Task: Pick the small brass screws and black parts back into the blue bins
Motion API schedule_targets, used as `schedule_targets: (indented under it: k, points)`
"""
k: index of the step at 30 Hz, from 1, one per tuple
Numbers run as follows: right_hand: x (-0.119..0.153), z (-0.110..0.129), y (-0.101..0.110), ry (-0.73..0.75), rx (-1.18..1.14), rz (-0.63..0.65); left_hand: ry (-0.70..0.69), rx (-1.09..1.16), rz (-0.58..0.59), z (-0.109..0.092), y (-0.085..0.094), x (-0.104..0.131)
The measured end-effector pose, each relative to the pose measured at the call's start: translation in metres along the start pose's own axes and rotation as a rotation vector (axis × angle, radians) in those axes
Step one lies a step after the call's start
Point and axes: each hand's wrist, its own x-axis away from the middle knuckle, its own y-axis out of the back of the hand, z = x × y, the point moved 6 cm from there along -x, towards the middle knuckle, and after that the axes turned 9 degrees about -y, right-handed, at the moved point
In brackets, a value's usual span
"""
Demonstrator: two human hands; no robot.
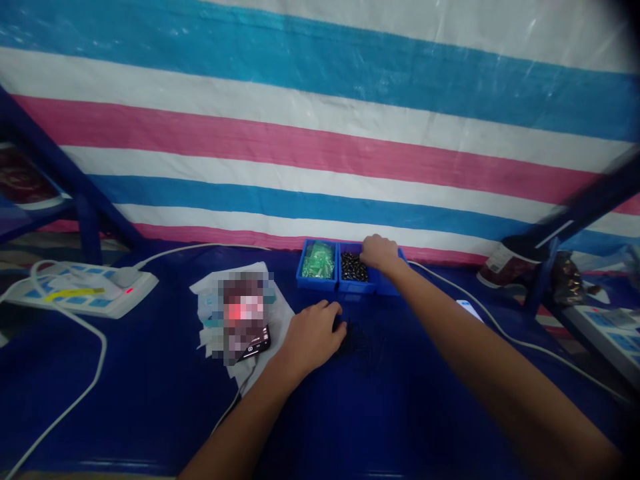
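Observation:
My left hand [313,338] rests on the blue table beside a loose pile of thin black pieces [363,347]. Its fingers are bent, with a gap between thumb and forefinger, and nothing shows in it. My right hand [381,254] reaches to the right-hand blue bin [389,287], its fingers curled closed over the back; whatever they hold is hidden. Beside that bin, a middle blue bin [356,287] contains small shiny dark parts [353,265]. The left blue bin [316,285] holds green-tinted small pieces [319,260] in clear plastic.
A phone [257,342] with a blurred screen lies on white wrapping [280,313] at left, cable attached. A white power strip [85,290] sits farther left. Another phone [469,309] and a white cable [520,343] lie to the right. Striped sheeting [320,147] hangs behind.

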Motion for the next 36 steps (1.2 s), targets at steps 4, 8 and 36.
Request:
schedule_targets:
  k: [4,8,36]
  points:
    - [0.003,0.009,-0.001,0.001,0.046,-0.04,0.012,0.002,-0.002,0.003,-0.002,0.0]
    - [0.003,0.011,-0.001,-0.007,0.074,-0.061,0.002,0.011,-0.001,0.003,-0.005,0.0]
    - [-0.007,0.006,-0.019,-0.112,0.006,-0.005,-0.01,0.005,0.003,0.003,-0.004,0.0]
